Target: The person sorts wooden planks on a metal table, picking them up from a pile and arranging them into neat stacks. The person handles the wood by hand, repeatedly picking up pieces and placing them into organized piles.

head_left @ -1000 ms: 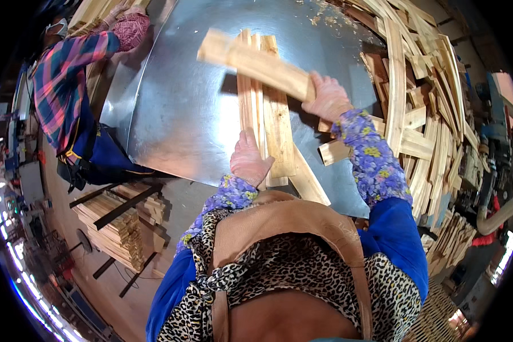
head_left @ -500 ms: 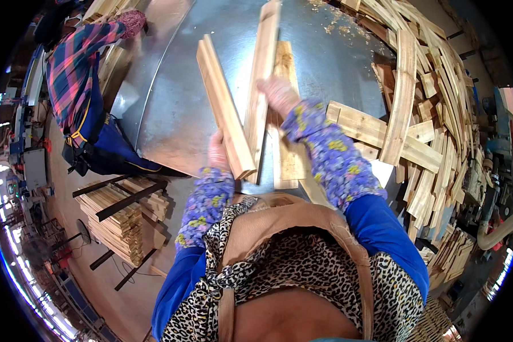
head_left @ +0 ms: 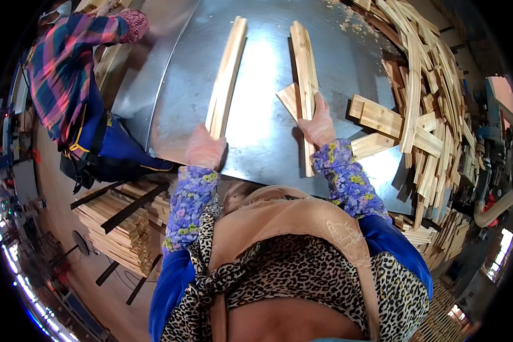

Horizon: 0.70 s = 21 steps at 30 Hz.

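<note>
Over the metal table (head_left: 182,108), my left hand (head_left: 206,147) is closed around the near end of a long, pale wooden board (head_left: 227,80). A lengthwise line runs along it; I cannot tell whether it is one piece or two together. My right hand (head_left: 318,124) grips another long wooden board (head_left: 305,68) by its side, fingers along the right edge. This board stands roughly parallel to the first, with a gap between them. Part of a shorter-looking piece of wood (head_left: 289,100) sticks out at an angle from beneath it. Both palms are hidden.
A large heap of loose boards (head_left: 433,97) fills the table's right side, with a few crossing boards (head_left: 379,118) nearer me. At the left, a co-worker in a plaid shirt (head_left: 62,74) bends over wood. Stacked boards (head_left: 117,228) rest on dark bars at lower left.
The two held boards, close together before, are now apart. My left hand's board swung upright and leans slightly right; my right hand moved right and nearer. The boards beneath it are mostly out of sight.
</note>
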{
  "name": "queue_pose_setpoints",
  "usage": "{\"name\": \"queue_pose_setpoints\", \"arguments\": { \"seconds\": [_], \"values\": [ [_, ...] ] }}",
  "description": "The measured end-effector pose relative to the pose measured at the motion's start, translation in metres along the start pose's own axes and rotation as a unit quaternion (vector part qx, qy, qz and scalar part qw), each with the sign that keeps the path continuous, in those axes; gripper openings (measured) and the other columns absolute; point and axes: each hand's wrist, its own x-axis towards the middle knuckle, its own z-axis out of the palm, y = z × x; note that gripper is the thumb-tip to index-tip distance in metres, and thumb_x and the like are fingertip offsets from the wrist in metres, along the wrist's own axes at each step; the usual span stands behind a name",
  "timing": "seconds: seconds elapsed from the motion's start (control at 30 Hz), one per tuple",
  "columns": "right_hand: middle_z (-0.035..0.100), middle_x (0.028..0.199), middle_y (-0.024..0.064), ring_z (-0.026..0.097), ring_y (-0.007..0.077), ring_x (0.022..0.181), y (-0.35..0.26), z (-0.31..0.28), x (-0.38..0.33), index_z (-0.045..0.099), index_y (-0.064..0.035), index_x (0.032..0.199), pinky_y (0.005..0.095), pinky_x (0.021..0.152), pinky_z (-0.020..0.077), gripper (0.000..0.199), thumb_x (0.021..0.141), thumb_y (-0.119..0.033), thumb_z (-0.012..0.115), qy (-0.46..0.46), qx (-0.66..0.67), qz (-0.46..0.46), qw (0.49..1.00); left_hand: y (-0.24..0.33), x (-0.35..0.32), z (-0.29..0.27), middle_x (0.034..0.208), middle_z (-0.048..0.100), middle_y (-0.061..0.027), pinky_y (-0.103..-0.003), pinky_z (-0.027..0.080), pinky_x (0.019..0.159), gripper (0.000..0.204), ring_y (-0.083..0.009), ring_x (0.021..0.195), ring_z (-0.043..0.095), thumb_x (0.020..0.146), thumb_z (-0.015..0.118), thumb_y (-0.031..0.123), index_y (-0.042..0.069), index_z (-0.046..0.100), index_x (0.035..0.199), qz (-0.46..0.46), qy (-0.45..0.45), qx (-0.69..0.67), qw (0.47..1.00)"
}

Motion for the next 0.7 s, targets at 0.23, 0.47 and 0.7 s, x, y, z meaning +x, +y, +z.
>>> {"name": "queue_pose_setpoints", "arguments": {
  "seconds": [0.23,0.47,0.7],
  "values": [
    [0.067,0.142,0.0274,0.063,0.0418,0.133,-0.075,0.127,-0.016,0.048,0.0037,0.157,0.0414,0.118,0.0466,0.075,0.095,-0.032,0.071,-0.107,0.305,-0.071,0.944,-0.039,0.019,0.024,0.144,0.065,-0.0309,-0.05,0.048,0.116,0.083,-0.0443,0.136,0.061,0.096,0.07,0.052,-0.006,0.05,0.153,0.179,0.042,-0.07,0.98],
    [0.076,0.082,0.0134,0.073,0.0282,0.063,-0.058,0.148,-0.015,0.066,0.0029,0.119,0.0361,0.063,0.0622,0.062,0.111,-0.056,0.05,-0.284,0.501,0.192,0.795,-0.088,0.054,0.052,0.131,0.07,-0.0319,-0.046,0.048,0.114,0.074,-0.0424,0.129,0.066,0.102,0.061,0.053,-0.007,0.058,0.146,0.204,-0.009,-0.31,0.928],
    [0.073,0.122,0.0253,0.068,0.0447,0.122,-0.114,0.117,-0.006,0.067,-0.0035,0.131,0.0537,0.104,0.0538,0.043,0.098,-0.031,0.064,-0.159,-0.026,-0.099,0.982,0.004,-0.006,-0.002,0.167,0.038,-0.0309,-0.044,0.046,0.12,0.113,-0.0409,0.145,0.053,0.082,0.083,0.055,0.001,0.032,0.167,0.157,0.025,0.066,0.985]
  ]
}}
